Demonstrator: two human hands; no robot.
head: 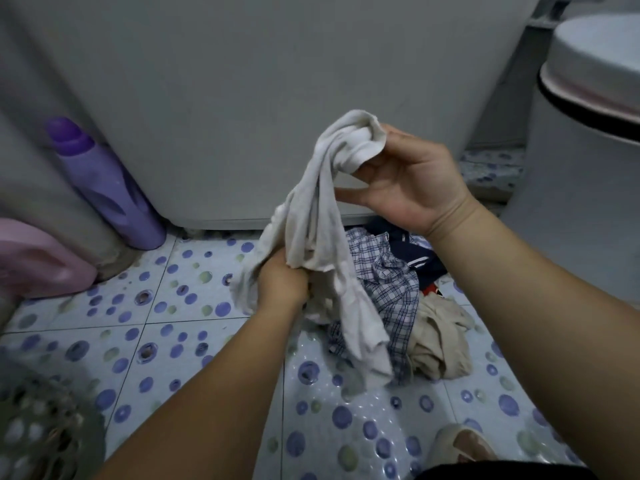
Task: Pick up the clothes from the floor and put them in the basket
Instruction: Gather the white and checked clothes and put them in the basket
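Glossy pale-blue floor tiles point(166, 306), dotted purple and green, carry a heap of clothes: a crumpled blue checked shirt point(391, 282) and a bunched beige garment point(440, 344). Above it hangs a limp, soft off-white cotton garment point(311, 216); the right hand point(412, 181) pinches its bunched top, the left hand point(282, 282) grips its middle, fingers curled. Its loose tail touches the heap and could snag the shirt. A grey perforated plastic basket point(38, 431) waits well apart at lower left, so a dangling end might miss its rim.

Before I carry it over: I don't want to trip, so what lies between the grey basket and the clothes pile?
In the head view, only bare dotted floor tiles between the basket and clothes pile, crossed by the left forearm.
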